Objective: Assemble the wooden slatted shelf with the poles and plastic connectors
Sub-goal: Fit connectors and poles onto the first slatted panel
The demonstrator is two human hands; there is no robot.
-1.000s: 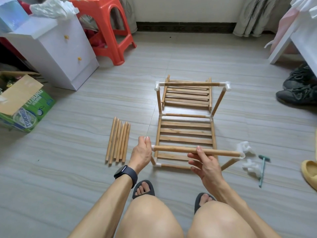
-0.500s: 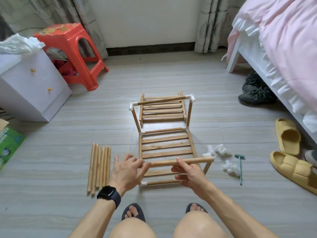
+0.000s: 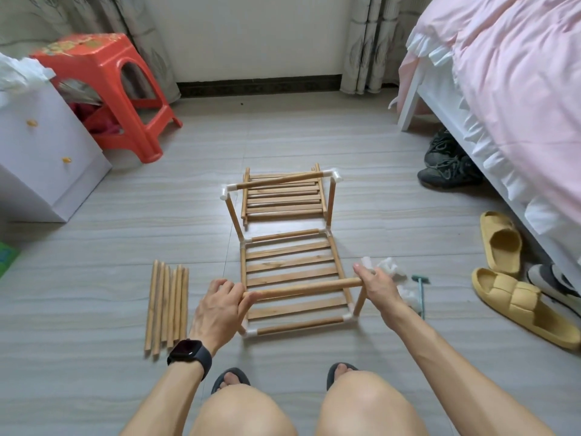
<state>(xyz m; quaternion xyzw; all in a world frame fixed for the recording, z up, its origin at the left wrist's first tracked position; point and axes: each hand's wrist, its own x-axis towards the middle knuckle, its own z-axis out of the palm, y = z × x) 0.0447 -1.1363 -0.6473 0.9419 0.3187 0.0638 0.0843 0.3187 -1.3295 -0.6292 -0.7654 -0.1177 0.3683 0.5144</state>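
Holding the near top pole (image 3: pixel 301 287) at both ends, we crouch over the half-built shelf frame (image 3: pixel 292 272) on the tiled floor (image 3: pixel 94 388). Our left hand (image 3: pixel 220 306) curls its fingers around the pole's left end, and our right hand (image 3: pixel 374 283) grips the right end, where an upright pole (image 3: pixel 360 302) slants down to a white connector (image 3: pixel 347 316) at the frame's near corner. A slatted panel (image 3: pixel 290 273) lies flat inside the lower frame. A second slatted panel (image 3: pixel 283 196) lies on the floor beyond, under the far top pole (image 3: pixel 279 180). Spare poles (image 3: pixel 166 305) lie side by side on the floor to the left, apart from the frame. Loose white connectors (image 3: pixel 390 269) sit just beyond our right hand, beside a small green tool (image 3: pixel 421 294). Yellow slippers (image 3: pixel 515 287) rest near the bed (image 3: pixel 509 89).
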